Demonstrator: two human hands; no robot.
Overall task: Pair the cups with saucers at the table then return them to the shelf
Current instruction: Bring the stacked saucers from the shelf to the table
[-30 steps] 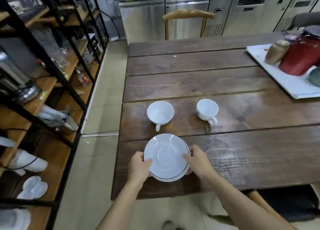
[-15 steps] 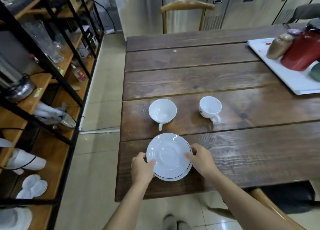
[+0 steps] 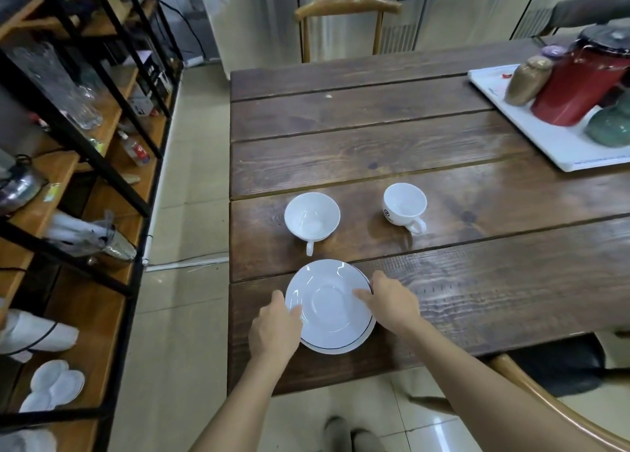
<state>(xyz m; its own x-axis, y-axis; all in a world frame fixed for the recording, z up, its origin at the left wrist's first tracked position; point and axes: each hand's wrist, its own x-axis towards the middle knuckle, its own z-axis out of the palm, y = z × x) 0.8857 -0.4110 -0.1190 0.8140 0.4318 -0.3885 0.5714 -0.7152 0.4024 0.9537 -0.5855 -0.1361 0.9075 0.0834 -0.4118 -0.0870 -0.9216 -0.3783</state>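
I see my left hand (image 3: 275, 325) and right hand (image 3: 392, 301) gripping the stacked saucers (image 3: 329, 306) by opposite rims, two white cups beyond them, the right cup (image 3: 404, 204) bearing a small unreadable dark logo.

Two white cups are sitting on the wooden table (image 3: 375, 151) at mid-frame: a wide cup (image 3: 312, 217) and a smaller logo cup (image 3: 404, 203). Two stacked saucers (image 3: 330, 306) are lying at lower centre, between two hands, left hand (image 3: 274, 327) and right hand (image 3: 392, 301). One white tray (image 3: 559, 144) is sitting at upper right, carrying one red canister (image 3: 579, 83) and one brown jar (image 3: 526, 80).
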